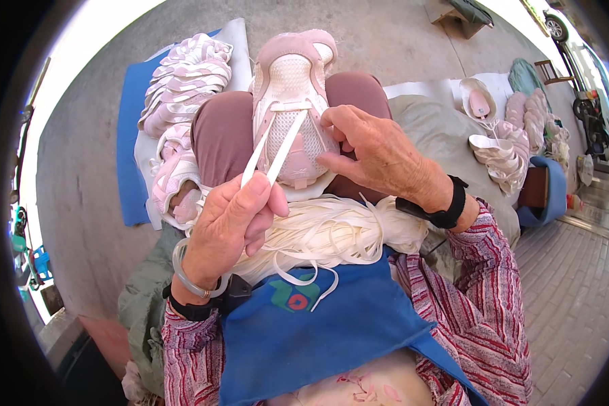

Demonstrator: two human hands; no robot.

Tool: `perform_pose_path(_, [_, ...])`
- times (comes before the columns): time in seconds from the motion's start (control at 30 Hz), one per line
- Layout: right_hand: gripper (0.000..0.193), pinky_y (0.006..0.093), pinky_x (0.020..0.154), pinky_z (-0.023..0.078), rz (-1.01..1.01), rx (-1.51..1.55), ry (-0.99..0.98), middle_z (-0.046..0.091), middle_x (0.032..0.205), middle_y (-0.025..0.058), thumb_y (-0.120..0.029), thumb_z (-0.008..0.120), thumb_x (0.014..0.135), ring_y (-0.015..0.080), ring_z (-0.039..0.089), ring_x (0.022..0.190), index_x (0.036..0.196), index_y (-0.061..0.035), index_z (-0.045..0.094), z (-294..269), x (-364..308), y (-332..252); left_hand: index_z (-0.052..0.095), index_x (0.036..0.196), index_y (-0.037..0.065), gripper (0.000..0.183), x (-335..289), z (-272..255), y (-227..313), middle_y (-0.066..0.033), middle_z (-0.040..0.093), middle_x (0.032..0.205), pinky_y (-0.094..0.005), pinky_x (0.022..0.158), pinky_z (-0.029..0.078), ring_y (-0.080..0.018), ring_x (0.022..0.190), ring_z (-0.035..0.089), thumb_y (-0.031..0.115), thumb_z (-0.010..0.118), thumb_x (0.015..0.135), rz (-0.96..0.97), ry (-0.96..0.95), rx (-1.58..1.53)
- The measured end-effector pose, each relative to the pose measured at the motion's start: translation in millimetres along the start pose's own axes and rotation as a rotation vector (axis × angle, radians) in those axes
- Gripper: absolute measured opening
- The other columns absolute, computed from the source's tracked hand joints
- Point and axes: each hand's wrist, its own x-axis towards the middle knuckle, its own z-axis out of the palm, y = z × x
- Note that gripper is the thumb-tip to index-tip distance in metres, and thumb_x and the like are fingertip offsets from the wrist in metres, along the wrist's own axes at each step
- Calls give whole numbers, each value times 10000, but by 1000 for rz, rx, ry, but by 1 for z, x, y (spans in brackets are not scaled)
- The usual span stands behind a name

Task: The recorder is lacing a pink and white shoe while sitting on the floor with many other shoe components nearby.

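A pink and white mesh shoe upper (292,71) rests between my knees, its tongue (301,149) toward me. A flat white shoelace (285,147) is threaded at the far end of the lacing opening, and both its ends run down to my left hand. My left hand (231,220) pinches these ends between thumb and fingers. At the upper's right edge, my right hand (384,152) has its fingers curved and thumb apart, with no lace visible between them. Below the upper, a thick bundle of loose white laces (338,233) lies across my lap on a blue apron (318,331).
Stacked pink and white shoe uppers (186,81) lie on a blue and white sheet (134,135) to the left. More uppers (504,152) sit at the right, by a brown and blue box-like seat (545,193). Grey-green cloth (433,139) spreads beside my right knee.
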Motion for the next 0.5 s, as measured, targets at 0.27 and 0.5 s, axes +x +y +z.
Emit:
perform_pose_path(0.27, [151,212,567,449,255,443,-180,601,752,9,-51,618,856,65,553,620,998,-6,645,-51,-9,-22,467,818,62,360,-4,-11,24,37,356,537,-247,380,464,-62,387,359,266,295,1060,355,-91,-325])
perform_pose_path(0.5, [308,232,418,405,-338,1094,-217,629,682,115,-120,755,798,125,578,520,1033,66,685,-65,-29,-101,471,869,66,395,3,-10,50,27,391,551,-349,563,587,-114,429,448,262,195,1073,551,-142,-392])
